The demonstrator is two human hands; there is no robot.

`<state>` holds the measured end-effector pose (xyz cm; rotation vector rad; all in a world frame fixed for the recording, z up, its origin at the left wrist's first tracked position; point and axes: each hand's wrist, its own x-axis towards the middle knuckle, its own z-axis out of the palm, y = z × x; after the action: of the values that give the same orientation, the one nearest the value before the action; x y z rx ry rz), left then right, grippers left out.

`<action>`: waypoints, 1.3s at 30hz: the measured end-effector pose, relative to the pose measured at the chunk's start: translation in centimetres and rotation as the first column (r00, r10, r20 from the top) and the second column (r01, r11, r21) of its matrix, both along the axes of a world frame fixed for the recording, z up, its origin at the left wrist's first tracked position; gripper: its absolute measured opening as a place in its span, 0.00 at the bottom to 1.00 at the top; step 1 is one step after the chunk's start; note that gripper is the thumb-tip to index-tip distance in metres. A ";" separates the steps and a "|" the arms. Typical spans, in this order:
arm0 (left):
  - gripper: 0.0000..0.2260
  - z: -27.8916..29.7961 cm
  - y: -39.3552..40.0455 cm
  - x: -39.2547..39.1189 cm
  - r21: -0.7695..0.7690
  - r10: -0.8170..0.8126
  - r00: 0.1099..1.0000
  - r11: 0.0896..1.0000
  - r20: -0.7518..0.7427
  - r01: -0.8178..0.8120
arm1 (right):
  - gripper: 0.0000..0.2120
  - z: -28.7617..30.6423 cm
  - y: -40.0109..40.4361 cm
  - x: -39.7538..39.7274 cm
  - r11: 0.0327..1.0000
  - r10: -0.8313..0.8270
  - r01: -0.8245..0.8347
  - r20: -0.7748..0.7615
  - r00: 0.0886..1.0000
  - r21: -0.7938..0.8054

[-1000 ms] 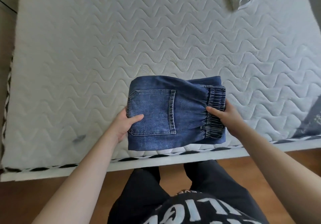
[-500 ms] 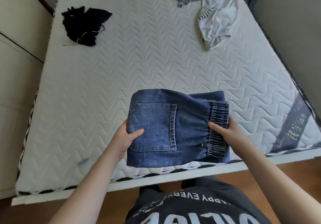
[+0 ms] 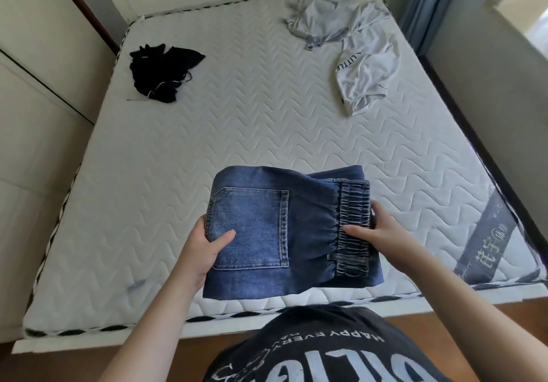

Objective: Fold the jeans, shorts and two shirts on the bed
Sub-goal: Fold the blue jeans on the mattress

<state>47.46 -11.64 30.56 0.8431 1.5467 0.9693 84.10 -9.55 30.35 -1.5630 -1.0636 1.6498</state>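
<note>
Gripping folded jeans (image 3: 275, 233) (shirt (image 3: 367, 64) reads "LITTLE").

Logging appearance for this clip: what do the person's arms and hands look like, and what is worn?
Both forearms are bare, without visible sleeves; left hand and right hand show no gloves, rings or watch. The person wears a black T-shirt with pale printed lettering.

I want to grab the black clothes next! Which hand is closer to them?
Left. The left hand grips the folded jeans on the side below the black clothes. The right hand grips the waistband side, farther away.
</note>
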 end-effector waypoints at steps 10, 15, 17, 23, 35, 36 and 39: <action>0.19 2.6 -1.9 -3.3 0.082 -0.082 0.992 0.994 0.100 0.074 | 0.19 2.6 -4.7 -4.3 0.972 -0.180 0.179 -0.012 0.984 0.154; 0.18 3.3 -3.5 -4.9 0.107 -0.155 0.981 0.984 0.115 0.143 | 0.31 3.9 -9.7 -7.5 0.944 -0.271 0.243 0.103 0.957 0.221; 0.21 3.3 -3.9 -5.1 0.111 -0.195 0.975 0.977 0.104 0.183 | 0.30 3.6 -11.5 -8.4 0.930 -0.316 0.284 0.112 0.942 0.233; 0.21 3.1 -4.3 -3.7 0.128 -0.334 0.940 0.938 0.074 0.323 | 0.23 3.9 -16.2 -8.0 0.867 -0.469 0.430 0.122 0.875 0.250; 0.19 5.3 -7.4 10.8 0.160 -0.587 0.805 0.806 0.087 0.570 | 0.24 7.0 -29.2 2.4 0.706 -0.697 0.643 0.127 0.706 0.298; 0.19 5.4 -8.0 12.5 0.162 -0.610 0.789 0.788 0.075 0.594 | 0.23 7.0 -30.6 3.6 0.687 -0.716 0.661 0.121 0.688 0.302; 0.18 5.7 -10.3 18.1 0.157 -0.676 0.736 0.732 0.044 0.663 | 0.25 6.8 -35.2 7.5 0.627 -0.770 0.716 0.109 0.628 0.307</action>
<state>65.56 -21.98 36.22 1.3118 0.9598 0.5563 91.64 -44.75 37.17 -1.7261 -0.5283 0.7395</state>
